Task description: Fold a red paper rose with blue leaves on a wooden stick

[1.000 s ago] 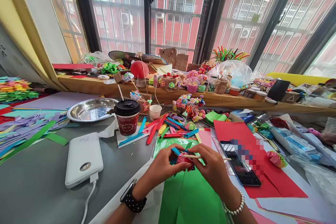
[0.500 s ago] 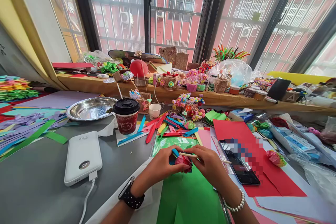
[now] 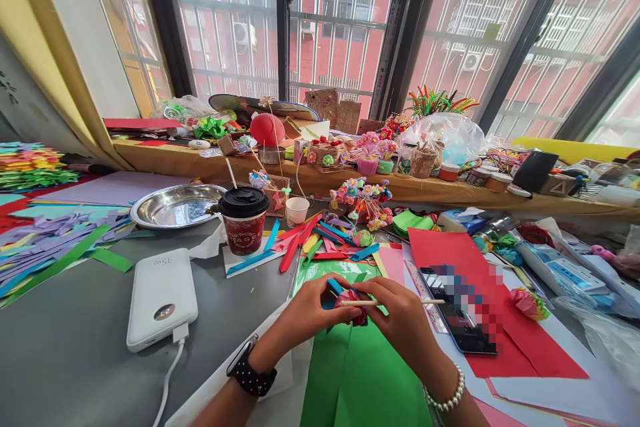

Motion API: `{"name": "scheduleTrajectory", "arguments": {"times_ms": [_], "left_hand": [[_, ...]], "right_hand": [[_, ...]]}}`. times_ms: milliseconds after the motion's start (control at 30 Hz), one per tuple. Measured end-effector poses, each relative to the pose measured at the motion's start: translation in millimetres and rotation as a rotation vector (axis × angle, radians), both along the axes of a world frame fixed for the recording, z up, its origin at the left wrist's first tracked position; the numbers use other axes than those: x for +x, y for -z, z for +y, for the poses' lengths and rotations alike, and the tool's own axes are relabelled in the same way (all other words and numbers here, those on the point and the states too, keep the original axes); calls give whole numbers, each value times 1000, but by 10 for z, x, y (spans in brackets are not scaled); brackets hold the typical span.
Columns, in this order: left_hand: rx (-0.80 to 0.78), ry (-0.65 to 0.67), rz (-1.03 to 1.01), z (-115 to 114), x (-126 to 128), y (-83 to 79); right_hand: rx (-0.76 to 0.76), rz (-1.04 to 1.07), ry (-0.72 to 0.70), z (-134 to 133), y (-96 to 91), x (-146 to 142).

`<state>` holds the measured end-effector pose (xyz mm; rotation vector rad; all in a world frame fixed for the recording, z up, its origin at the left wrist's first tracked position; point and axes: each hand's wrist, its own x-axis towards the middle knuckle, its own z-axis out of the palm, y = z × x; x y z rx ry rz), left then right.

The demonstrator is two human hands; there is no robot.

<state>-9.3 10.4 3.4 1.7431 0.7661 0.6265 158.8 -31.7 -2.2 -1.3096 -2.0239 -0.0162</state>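
Observation:
My left hand [image 3: 309,310] is closed round a small pink and red folded-paper piece [image 3: 349,295], with a blue paper strip [image 3: 334,287] in the curve of the fingers. A thin wooden stick [image 3: 359,303] lies across the near side of the paper piece. My right hand [image 3: 403,312] pinches the stick, and its fingertips also touch the paper piece. The stick's other end sticks out to the right, past the hand. Both hands are above green paper [image 3: 380,380]. Fingers and palms partly hide the folded paper.
Left of my hands are a white power bank [image 3: 163,297], a lidded cup [image 3: 244,220] and a metal plate [image 3: 175,207]. Paper strips [image 3: 330,237] lie ahead. A phone [image 3: 457,310] rests on red paper [image 3: 540,347] at right, near a paper flower [image 3: 529,303].
The stick has tilted slightly and dropped a little lower across the paper piece. My right fingers have shifted slightly over it. My left hand stays nearly in place.

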Motion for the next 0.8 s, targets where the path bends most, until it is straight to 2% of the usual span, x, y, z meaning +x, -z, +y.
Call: {"name": "scheduleTrajectory", "arguments": {"times_ms": [233, 367, 533, 733, 800], "left_hand": [[117, -5, 64, -24, -6, -39], [80, 12, 27, -36, 11, -37], [0, 32, -28, -25, 24, -3], [17, -59, 57, 6, 24, 29], [-21, -40, 35, 18, 11, 13]], "right_hand": [[-193, 69, -37, -10, -75, 29], [-198, 15, -12, -1, -61, 22], [-98, -45, 5, 9, -9, 16], [127, -146, -3, -5, 16, -43], [175, -155, -8, -9, 10, -52]]}}
